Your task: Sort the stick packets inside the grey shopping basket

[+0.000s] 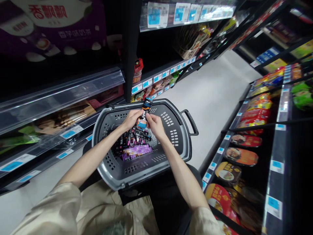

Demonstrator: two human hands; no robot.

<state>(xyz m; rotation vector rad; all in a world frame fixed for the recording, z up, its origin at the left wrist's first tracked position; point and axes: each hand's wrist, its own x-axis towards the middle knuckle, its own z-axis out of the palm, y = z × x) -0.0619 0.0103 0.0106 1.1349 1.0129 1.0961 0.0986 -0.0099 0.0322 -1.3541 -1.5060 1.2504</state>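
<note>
Between my two hands is a black coffee stick pack [144,112] with an orange band and a blue cup picture at its lower end. My left hand [132,120] grips its left edge, and my right hand [156,125] pinches its right side. Both hands are above a grey shopping basket [186,143] with slotted walls. Inside the basket, below the hands, lie several dark sachets [133,138] in a loose heap. Purple sachets [137,151] lie in a row nearer to me. The heap is partly hidden by my hands and the pack.
Shelves with price tags [157,78] run along the left, with a large purple milk tea box [61,29] at upper left. On the right, a shelf holds bowl-shaped food packs [241,155] and red bags [254,117]. The pale aisle floor [207,88] stretches ahead between them.
</note>
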